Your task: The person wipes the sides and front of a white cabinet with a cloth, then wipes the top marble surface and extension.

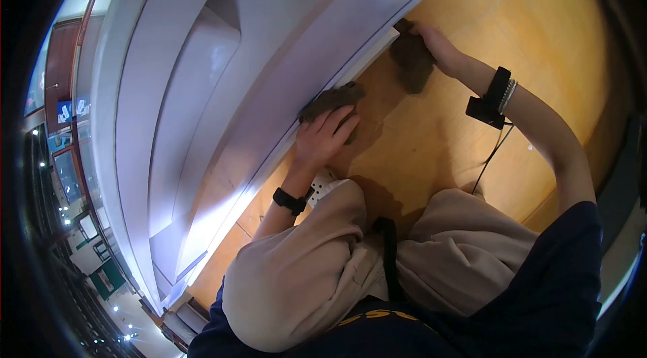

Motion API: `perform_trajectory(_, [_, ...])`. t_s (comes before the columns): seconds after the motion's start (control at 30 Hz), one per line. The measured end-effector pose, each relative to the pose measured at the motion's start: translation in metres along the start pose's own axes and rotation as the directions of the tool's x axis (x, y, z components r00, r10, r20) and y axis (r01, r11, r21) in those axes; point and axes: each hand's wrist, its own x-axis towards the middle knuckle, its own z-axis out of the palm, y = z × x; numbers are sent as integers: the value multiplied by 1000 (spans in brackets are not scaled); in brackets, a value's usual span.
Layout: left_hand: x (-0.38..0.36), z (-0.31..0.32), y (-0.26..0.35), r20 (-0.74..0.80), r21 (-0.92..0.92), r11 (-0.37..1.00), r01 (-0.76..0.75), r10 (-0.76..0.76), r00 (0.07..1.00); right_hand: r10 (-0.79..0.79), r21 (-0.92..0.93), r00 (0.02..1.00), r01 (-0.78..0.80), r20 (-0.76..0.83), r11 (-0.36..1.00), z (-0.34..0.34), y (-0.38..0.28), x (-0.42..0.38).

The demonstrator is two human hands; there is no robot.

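My left hand (325,134) lies over a dark grey-brown cloth (333,98), its fingers bent on the fabric at the lower edge of a large white panelled body (269,27). Farther along the same edge, my right hand (438,46) grips the side of a second dark cloth (412,61), which hangs or rests against the wooden surface. The fingertips of the right hand are partly hidden by the cloth. A pale strip (369,56) runs along the bottom of the white body between the two cloths.
Yellow-brown wood (526,14) stretches below and beyond my hands. My bent knees (296,270) are close beneath my arms, with a white perforated shoe (325,184) by the left one. A thin black cable (490,159) hangs from the device on my right wrist (495,98).
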Motion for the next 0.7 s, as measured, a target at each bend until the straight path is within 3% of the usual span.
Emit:
perform_trajectory(0.03, [1, 0, 0, 0, -3, 1000, -1, 1, 1000, 211, 254, 976, -220, 60, 942, 7, -7, -5])
perform_trajectory(0.1, [3, -1, 1, -85, 59, 998, -23, 28, 996, 206, 355, 976, -217, 69, 909, 19, -6, -6])
perform_trajectory(0.13, [3, -1, 2, -86, 59, 998, -19, 24, 996, 200, 453, 976, -214, 80, 865, 23, -4, -5])
perform_trajectory(0.27, [1, -2, 3, -20, 78, 997, -9, 10, 1000, 158, 547, 976, -214, 148, 809, 30, -5, -9])
perform_trajectory(0.43, [-12, 5, -4, 45, 77, 996, -54, 50, 998, 220, 418, 975, -214, 34, 883, 32, -31, -30])
perform_trajectory(0.5, [-17, 5, -13, 14, 56, 985, -160, 160, 987, 206, 345, 977, -211, 52, 915, 27, -31, -28])
perform_trajectory(0.57, [-17, 5, -13, 18, 41, 986, -160, 159, 987, 202, 268, 977, -214, 73, 939, 22, -29, -31])
perform_trajectory(0.63, [-14, 1, -12, 22, 36, 986, -160, 160, 987, 49, 30, 999, -49, -21, 998, 23, -33, -39])
perform_trajectory(0.67, [-13, 0, -11, 22, 33, 987, -156, 155, 988, 47, 31, 999, -46, -21, 998, 22, -32, -39])
perform_trajectory(0.7, [-12, -2, -11, 23, 31, 988, -151, 150, 988, -12, -111, 1000, 12, -4, 994, 20, -29, -39])
